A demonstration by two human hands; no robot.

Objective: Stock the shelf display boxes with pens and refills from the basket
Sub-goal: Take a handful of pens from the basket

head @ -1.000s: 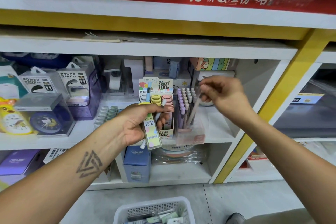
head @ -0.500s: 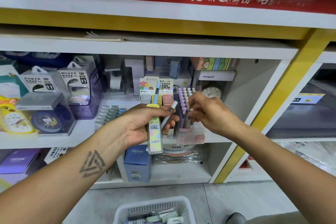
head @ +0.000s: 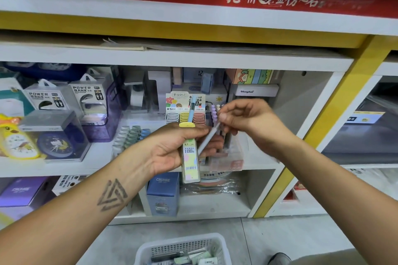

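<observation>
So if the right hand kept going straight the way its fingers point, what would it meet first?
Probably the left hand, which grips a refill case. The right hand pinches a pale pen whose lower end already lies by the left hand's fingers; depth is unclear.

The left hand [head: 172, 148] covers the middle of the refill case [head: 190, 158] and the lower end of the pale pen [head: 208, 139]. At centre frame, both hands hide much of the display box [head: 231, 162]. The bottom edge cuts off the basket [head: 183, 250]; its contents are too small to identify. The right hand [head: 247, 120] is motion-blurred.
</observation>
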